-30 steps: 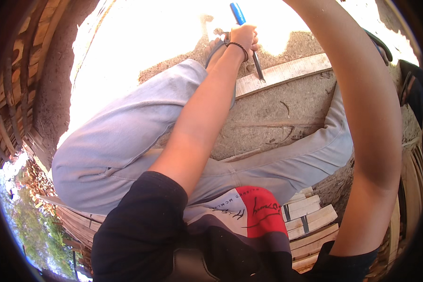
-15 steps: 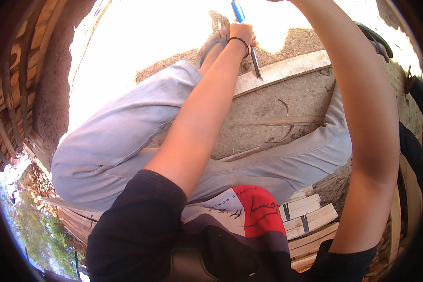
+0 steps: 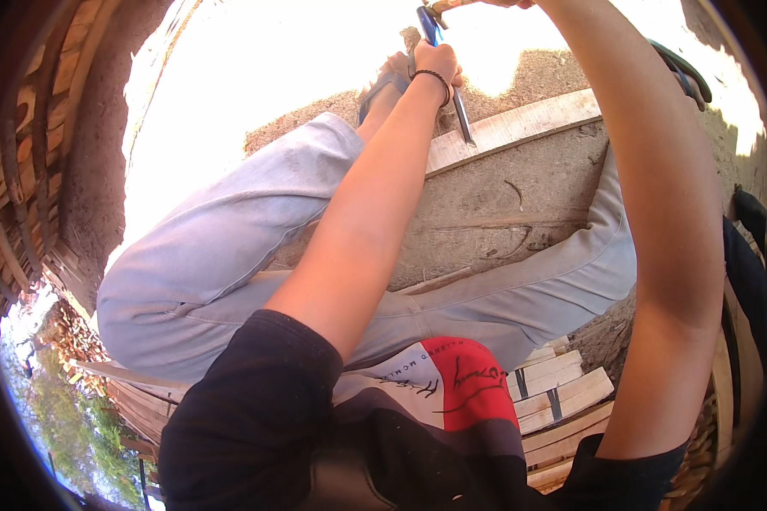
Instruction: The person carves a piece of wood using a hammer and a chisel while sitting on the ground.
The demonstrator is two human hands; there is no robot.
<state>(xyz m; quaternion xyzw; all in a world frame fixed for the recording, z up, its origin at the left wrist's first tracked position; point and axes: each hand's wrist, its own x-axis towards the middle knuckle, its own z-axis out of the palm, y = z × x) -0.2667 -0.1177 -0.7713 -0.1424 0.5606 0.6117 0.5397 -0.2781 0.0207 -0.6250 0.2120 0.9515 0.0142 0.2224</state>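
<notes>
"Where's the chisel (image 3: 463, 117) held?"
"Wrapped snugly by the left grip (image 3: 436, 64), tip set against the board (image 3: 528, 125)!"
"Right grip (image 3: 514, 2)?"
"Cropped, but a wooden handle (image 3: 456, 4) is clasped."
"Stiff chisel, probably; best held mid-length."

Rough brown ground (image 3: 460, 200): pale wooden board (image 3: 533, 123), thin curved strip (image 3: 520, 194).

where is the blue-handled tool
In the head view, upper middle: the blue-handled tool slants through the left grip, its tip at the pale board.
</notes>
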